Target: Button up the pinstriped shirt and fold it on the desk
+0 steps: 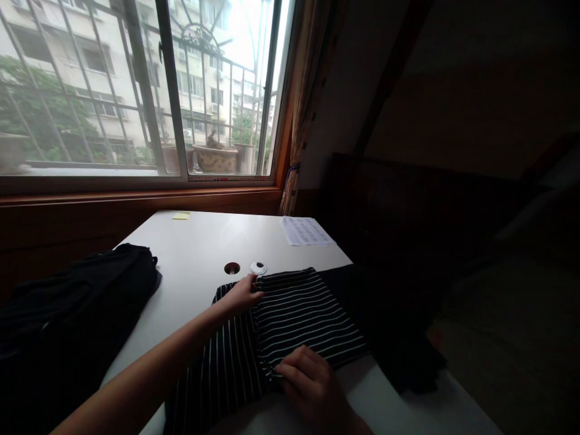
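Note:
A black garment with thin white stripes (299,314) lies on the white table, with one part folded over so its stripes run crosswise to the part beneath. At the far end of the fold, my left hand (247,291) pinches the cloth's edge between thumb and fingers. My right hand (310,380) is closed on the near end of the same edge, close to the table's front. The garment's kind is not plain from what shows.
Dark cloth (389,332) lies right of the striped garment, and a black bag (86,302) stands at the left. Beyond are a cable hole (232,268), a white round cover (258,267), printed papers (308,231) and a yellow note (181,215) on the white table (217,235).

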Demonstrator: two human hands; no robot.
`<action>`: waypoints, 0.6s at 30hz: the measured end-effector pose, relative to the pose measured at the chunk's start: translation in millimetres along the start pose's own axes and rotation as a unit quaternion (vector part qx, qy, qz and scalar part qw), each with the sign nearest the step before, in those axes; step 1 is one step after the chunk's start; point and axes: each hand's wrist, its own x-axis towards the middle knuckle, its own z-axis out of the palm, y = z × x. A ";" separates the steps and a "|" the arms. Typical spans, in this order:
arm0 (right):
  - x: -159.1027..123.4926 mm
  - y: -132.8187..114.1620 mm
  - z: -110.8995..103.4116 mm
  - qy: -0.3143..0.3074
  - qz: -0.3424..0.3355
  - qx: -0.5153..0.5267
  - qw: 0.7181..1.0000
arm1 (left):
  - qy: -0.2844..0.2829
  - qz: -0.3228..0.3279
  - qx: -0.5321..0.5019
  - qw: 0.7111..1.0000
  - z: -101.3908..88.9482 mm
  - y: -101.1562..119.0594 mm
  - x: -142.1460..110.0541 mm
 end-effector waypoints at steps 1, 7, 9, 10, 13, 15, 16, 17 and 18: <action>-0.3 0.5 0.3 0.001 -0.002 0.001 1.000 | 0.010 -0.002 0.011 1.000 2.8 0.8 11.0; -2.6 3.1 1.5 -0.010 -0.010 0.008 1.000 | 0.007 -0.005 0.070 0.997 12.7 6.0 49.6; -2.7 2.7 1.0 -0.013 -0.010 0.010 1.000 | 0.003 -0.012 0.080 0.997 14.7 6.4 56.7; -2.6 2.3 0.5 -0.013 -0.011 0.009 1.000 | 0.001 -0.016 0.081 0.997 15.5 6.3 59.6; -1.6 0.8 -1.7 -0.010 -0.013 0.010 1.000 | -0.003 -0.024 0.069 0.997 15.8 6.1 65.7; -0.4 -0.4 -3.7 -0.006 -0.009 0.010 1.000 | 0.001 -0.026 0.051 0.998 13.4 6.4 67.3; 0.5 -1.1 -4.8 0.001 -0.008 0.009 1.000 | 0.004 -0.024 0.038 0.999 11.1 6.9 67.5; 1.7 -2.0 -6.0 0.008 -0.007 0.006 1.000 | 0.010 -0.022 0.025 0.999 8.0 7.5 67.4; 3.4 -3.2 -7.2 0.015 -0.009 0.002 1.000 | 0.016 -0.020 0.011 1.000 4.0 8.4 67.0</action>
